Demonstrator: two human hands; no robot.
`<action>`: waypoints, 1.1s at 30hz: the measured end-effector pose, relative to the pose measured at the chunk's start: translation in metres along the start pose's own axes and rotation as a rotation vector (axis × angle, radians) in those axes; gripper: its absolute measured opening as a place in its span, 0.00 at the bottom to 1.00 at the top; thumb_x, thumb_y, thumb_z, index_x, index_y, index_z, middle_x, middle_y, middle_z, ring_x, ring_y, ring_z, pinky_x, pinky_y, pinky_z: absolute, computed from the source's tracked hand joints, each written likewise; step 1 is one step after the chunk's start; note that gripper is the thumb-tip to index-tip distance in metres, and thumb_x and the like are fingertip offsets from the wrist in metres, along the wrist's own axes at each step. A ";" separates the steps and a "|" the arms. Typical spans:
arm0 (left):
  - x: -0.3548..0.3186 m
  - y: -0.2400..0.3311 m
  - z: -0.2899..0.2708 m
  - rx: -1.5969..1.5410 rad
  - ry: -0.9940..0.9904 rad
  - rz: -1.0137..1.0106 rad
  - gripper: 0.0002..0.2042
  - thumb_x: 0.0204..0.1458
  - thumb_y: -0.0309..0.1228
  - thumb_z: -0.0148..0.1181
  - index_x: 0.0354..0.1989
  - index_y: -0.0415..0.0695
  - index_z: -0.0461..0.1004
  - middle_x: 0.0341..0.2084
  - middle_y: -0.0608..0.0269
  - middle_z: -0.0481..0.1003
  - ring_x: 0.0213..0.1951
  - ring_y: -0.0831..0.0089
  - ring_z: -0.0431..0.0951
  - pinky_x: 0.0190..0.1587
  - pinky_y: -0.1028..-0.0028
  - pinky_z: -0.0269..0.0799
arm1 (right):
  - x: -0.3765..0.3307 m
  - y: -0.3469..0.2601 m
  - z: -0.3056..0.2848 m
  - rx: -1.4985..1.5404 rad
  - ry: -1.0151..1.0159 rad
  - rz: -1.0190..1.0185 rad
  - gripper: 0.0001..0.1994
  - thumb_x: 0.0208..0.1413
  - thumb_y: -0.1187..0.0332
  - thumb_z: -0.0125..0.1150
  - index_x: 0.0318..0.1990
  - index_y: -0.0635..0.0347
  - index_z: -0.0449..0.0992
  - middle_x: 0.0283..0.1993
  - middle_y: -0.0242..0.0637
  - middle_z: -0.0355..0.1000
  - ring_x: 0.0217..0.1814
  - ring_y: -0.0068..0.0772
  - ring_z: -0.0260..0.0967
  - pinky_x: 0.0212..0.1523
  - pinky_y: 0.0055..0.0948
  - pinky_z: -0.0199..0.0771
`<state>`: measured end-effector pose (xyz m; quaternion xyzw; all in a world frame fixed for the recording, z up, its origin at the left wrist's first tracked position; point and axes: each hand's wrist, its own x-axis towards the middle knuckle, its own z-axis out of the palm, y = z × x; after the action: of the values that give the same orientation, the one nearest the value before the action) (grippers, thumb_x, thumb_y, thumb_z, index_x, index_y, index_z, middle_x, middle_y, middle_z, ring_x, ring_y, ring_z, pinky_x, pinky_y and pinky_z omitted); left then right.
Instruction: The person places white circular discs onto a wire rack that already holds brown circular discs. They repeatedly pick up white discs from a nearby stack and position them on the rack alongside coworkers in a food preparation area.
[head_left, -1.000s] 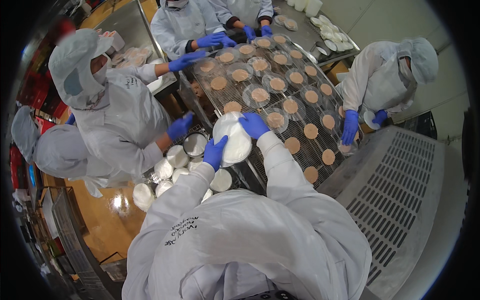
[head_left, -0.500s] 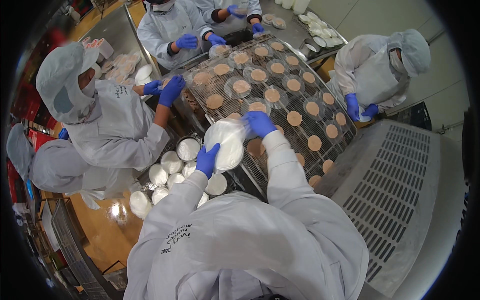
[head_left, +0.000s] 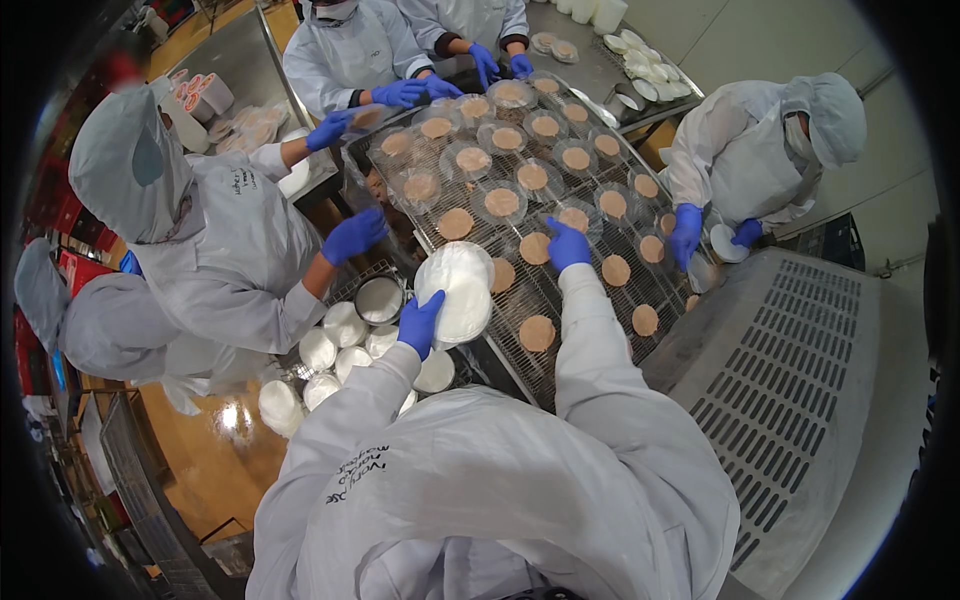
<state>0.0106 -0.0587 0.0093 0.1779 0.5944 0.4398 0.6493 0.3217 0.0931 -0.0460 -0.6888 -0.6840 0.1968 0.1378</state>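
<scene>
My left hand [head_left: 420,322] grips a stack of thin white round sheets [head_left: 455,292] at its lower edge, over the near left side of a wire mesh conveyor belt [head_left: 480,240]. My right hand [head_left: 569,246] reaches across the belt with a finger stretched out. It is at the near edge of a flat pinkish-brown patty [head_left: 574,219], with a clear round sheet around it. Whether the fingertip presses the sheet is too small to tell. Bare patties, such as the near patty [head_left: 537,333], lie close by; many farther ones have clear round sheets on them.
Round tins with white sheets [head_left: 346,324] stand beside my left arm. On the left, a co-worker's blue-gloved hand [head_left: 354,235] hovers near the belt's edge. More co-workers stand at the far end and on the right. A slotted metal cover [head_left: 770,400] slopes down at the right.
My right hand has moved from the stack out over the belt to a patty. The stack stays in my left hand. The patties have shifted, and the left co-worker's hands have moved apart.
</scene>
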 end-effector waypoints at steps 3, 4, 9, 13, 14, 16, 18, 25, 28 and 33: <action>-0.002 0.005 -0.001 -0.057 0.023 0.027 0.29 0.48 0.35 0.62 0.56 0.33 0.59 0.47 0.51 0.70 0.43 0.64 0.75 0.44 0.71 0.73 | -0.028 -0.085 -0.016 0.195 -0.136 -0.049 0.19 0.51 0.63 0.55 0.52 0.54 0.70 0.50 0.46 0.70 0.51 0.48 0.68 0.52 0.35 0.67; -0.002 0.006 0.000 -0.078 0.036 0.040 0.29 0.48 0.35 0.61 0.56 0.34 0.60 0.46 0.51 0.70 0.43 0.64 0.75 0.44 0.71 0.73 | -0.037 -0.116 -0.029 0.415 -0.251 -0.074 0.19 0.51 0.63 0.56 0.52 0.54 0.70 0.50 0.46 0.70 0.51 0.47 0.68 0.52 0.35 0.67; 0.002 0.022 0.006 -0.044 -0.011 0.081 0.26 0.49 0.34 0.61 0.54 0.34 0.63 0.44 0.52 0.72 0.42 0.66 0.75 0.43 0.72 0.72 | -0.031 -0.166 -0.006 0.450 -0.253 -0.209 0.21 0.50 0.63 0.57 0.51 0.60 0.69 0.47 0.49 0.71 0.49 0.42 0.70 0.51 0.36 0.68; 0.010 0.000 -0.017 -0.105 -0.025 0.108 0.25 0.49 0.34 0.62 0.53 0.34 0.64 0.44 0.52 0.72 0.41 0.67 0.75 0.43 0.72 0.72 | -0.026 -0.154 -0.007 0.528 -0.028 -0.123 0.18 0.52 0.61 0.53 0.49 0.61 0.71 0.42 0.52 0.72 0.44 0.47 0.72 0.44 0.37 0.70; 0.007 0.002 -0.019 -0.089 -0.006 0.097 0.26 0.48 0.34 0.62 0.53 0.33 0.63 0.45 0.52 0.71 0.42 0.66 0.75 0.43 0.72 0.72 | -0.023 -0.139 -0.021 0.454 -0.038 -0.030 0.17 0.53 0.62 0.51 0.48 0.60 0.71 0.42 0.52 0.72 0.43 0.48 0.72 0.43 0.37 0.70; -0.006 0.013 -0.014 -0.041 -0.005 0.073 0.28 0.48 0.34 0.62 0.54 0.32 0.60 0.46 0.51 0.70 0.42 0.64 0.75 0.44 0.71 0.73 | -0.003 -0.052 -0.016 0.592 0.075 0.150 0.15 0.53 0.64 0.50 0.44 0.61 0.74 0.40 0.50 0.73 0.38 0.48 0.72 0.38 0.38 0.70; -0.008 -0.001 -0.022 -0.071 0.037 0.076 0.29 0.47 0.35 0.63 0.55 0.32 0.60 0.46 0.51 0.70 0.43 0.63 0.75 0.44 0.70 0.74 | -0.008 -0.011 -0.044 0.125 0.168 0.065 0.15 0.53 0.63 0.51 0.46 0.59 0.73 0.40 0.49 0.73 0.37 0.47 0.73 0.37 0.38 0.71; -0.015 -0.002 -0.001 -0.043 -0.029 0.036 0.30 0.47 0.35 0.63 0.55 0.32 0.59 0.46 0.50 0.70 0.43 0.63 0.75 0.42 0.69 0.74 | -0.011 0.055 -0.003 -0.442 0.211 0.132 0.19 0.55 0.64 0.46 0.53 0.60 0.67 0.55 0.56 0.64 0.57 0.53 0.62 0.57 0.46 0.60; -0.017 -0.010 -0.005 -0.025 -0.019 0.066 0.30 0.48 0.35 0.62 0.55 0.33 0.59 0.46 0.50 0.70 0.43 0.63 0.75 0.43 0.69 0.74 | -0.018 -0.043 -0.024 -0.185 -0.191 0.139 0.15 0.53 0.68 0.46 0.45 0.61 0.73 0.49 0.50 0.69 0.50 0.51 0.68 0.50 0.40 0.67; -0.016 -0.008 -0.008 -0.037 -0.008 0.031 0.29 0.48 0.35 0.62 0.55 0.33 0.61 0.45 0.51 0.71 0.44 0.64 0.74 0.45 0.69 0.73 | -0.055 -0.098 0.011 -0.433 -0.028 -0.066 0.13 0.51 0.65 0.48 0.35 0.60 0.78 0.36 0.49 0.74 0.42 0.47 0.73 0.43 0.38 0.72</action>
<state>0.0077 -0.0779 0.0114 0.1771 0.5808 0.4600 0.6479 0.2299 0.0397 -0.0060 -0.6767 -0.7344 0.0502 -0.0167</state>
